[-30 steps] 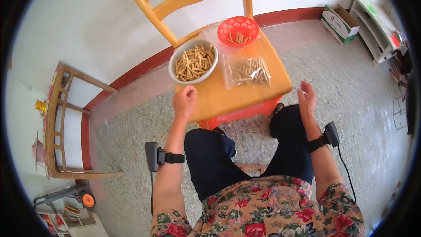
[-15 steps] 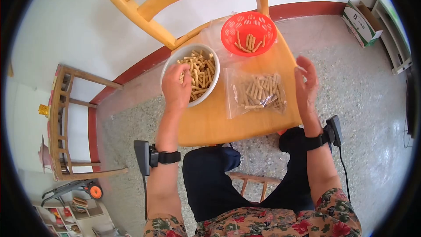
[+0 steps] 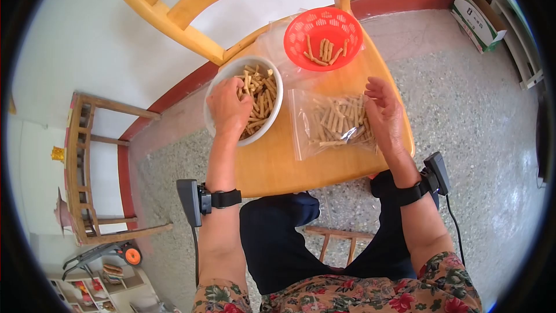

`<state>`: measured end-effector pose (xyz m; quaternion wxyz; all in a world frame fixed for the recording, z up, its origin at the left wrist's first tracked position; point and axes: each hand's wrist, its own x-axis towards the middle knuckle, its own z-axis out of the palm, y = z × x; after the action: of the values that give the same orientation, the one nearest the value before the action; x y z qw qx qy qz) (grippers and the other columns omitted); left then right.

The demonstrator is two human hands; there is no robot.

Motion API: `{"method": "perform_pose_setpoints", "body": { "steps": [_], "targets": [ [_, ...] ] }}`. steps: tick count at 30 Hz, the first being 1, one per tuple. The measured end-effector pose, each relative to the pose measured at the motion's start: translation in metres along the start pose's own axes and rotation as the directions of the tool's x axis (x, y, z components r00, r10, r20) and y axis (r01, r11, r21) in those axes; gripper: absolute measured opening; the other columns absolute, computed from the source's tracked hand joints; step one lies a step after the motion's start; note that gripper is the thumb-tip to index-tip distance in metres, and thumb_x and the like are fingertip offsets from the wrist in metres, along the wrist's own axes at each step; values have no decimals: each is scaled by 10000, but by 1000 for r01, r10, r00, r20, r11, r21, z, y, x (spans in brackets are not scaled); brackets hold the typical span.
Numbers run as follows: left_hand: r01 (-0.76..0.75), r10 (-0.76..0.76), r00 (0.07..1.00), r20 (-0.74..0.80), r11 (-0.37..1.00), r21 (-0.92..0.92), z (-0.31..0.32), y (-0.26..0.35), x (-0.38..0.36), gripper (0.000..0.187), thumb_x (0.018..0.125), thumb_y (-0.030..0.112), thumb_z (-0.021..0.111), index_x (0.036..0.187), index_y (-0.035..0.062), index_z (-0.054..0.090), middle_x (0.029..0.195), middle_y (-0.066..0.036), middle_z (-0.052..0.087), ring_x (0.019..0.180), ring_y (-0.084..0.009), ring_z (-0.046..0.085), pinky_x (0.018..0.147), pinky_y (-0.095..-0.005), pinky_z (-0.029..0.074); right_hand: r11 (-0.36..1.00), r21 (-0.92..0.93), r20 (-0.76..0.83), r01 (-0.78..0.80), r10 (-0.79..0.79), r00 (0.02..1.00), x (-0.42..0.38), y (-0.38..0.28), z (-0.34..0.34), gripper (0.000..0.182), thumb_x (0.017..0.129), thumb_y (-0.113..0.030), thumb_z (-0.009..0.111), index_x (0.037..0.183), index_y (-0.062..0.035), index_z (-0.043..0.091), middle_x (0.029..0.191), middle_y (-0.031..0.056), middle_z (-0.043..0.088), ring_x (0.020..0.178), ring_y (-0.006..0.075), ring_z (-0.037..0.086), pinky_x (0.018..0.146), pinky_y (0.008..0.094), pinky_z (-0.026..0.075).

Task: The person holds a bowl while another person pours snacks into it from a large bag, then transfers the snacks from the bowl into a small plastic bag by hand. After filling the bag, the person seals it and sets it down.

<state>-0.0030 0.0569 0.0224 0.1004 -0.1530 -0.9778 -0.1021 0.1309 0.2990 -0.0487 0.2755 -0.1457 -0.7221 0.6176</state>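
Even, fairly bright daylight fills the room, throwing a pale sheen on the speckled grey stone floor (image 3: 463, 98) at the right. White glare glints off the clear plastic zip bag (image 3: 333, 122). Strong wide-angle distortion bends the edges, and black vignetting rounds the corners.

Right wall base: green-and-white carton (image 3: 476, 22), upright.
Left wall: wooden frame (image 3: 77, 168).
Lower left: orange wheel (image 3: 133, 256).

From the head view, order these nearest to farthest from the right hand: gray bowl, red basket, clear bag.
From the right hand:
1. Clear bag, right beside it, to its left.
2. Red basket, toward the chair's backrest.
3. Gray bowl, far left.
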Motion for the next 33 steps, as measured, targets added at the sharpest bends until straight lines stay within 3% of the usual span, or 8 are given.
{"method": "perform_pose_setpoints", "body": {
  "steps": [17, 19, 22, 26, 28, 29, 31, 33],
  "targets": [
    [-142, 145, 989, -31, 987, 80, 18, 24, 24, 152, 769, 149, 569, 891, 61, 579, 986, -84, 538, 1019, -262, 457, 846, -420, 323, 995, 81, -3, -66, 67, 998, 6, 6, -6, 285, 800, -1, 482, 1085, -8, 494, 877, 71, 557, 777, 129, 531, 685, 255, 450],
    [-319, 283, 874, -396, 948, -26, 3, 45, 2, 87, 756, 121, 587, 824, 67, 577, 845, -81, 565, 852, -248, 534, 715, -382, 387, 992, 93, -2, -86, 87, 996, 7, 0, -8, 270, 804, -2, 487, 1074, -5, 504, 860, 69, 563, 753, 128, 531, 678, 252, 448],
    [-206, 144, 967, -208, 926, -315, -4, 59, -46, 66, 759, 113, 588, 776, 53, 565, 658, -68, 532, 592, -243, 541, 528, -335, 391, 996, 63, -9, -69, 70, 998, 7, -1, -9, 265, 805, -6, 493, 1070, -6, 511, 845, 71, 568, 735, 128, 534, 668, 252, 448],
    [-165, 166, 986, -16, 953, -253, 5, 58, -93, 129, 807, 153, 558, 779, 27, 559, 553, -45, 493, 430, -191, 491, 413, -285, 361, 989, 113, -13, -90, 93, 996, 7, 4, -11, 258, 809, -12, 487, 1066, -4, 513, 839, 73, 574, 739, 129, 540, 658, 252, 446],
    [340, -138, 919, 370, 756, -560, 11, 60, -101, 205, 843, 203, 537, 770, 12, 556, 580, -32, 525, 446, -135, 506, 422, -251, 375, 989, 121, -5, -86, 88, 996, 9, 11, -11, 246, 820, -26, 481, 1062, -5, 514, 820, 67, 574, 735, 124, 541, 651, 245, 443],
    [339, -135, 918, 372, 755, -561, 15, 59, -101, 205, 843, 203, 537, 770, 12, 556, 580, -32, 525, 446, -135, 506, 422, -251, 375, 989, 118, -8, -87, 89, 996, 8, 12, -12, 246, 820, -26, 481, 1062, -5, 514, 820, 67, 574, 735, 124, 541, 651, 245, 443],
    [531, -122, 848, 517, 220, -818, 22, 58, -94, 232, 856, 232, 533, 777, 16, 566, 608, -33, 552, 484, -95, 518, 424, -215, 376, 985, 134, -8, -112, 115, 993, 8, 8, -13, 244, 820, -33, 481, 1061, -8, 515, 808, 63, 575, 711, 120, 549, 639, 247, 442],
    [493, -100, 870, 484, 131, -860, 22, 61, -92, 181, 841, 192, 558, 806, 15, 574, 614, -34, 552, 483, -99, 503, 427, -210, 368, 964, 205, 5, -168, 171, 985, 8, 1, -16, 245, 817, -32, 483, 1058, -7, 518, 804, 61, 575, 699, 120, 555, 633, 248, 445]
  ]
}}
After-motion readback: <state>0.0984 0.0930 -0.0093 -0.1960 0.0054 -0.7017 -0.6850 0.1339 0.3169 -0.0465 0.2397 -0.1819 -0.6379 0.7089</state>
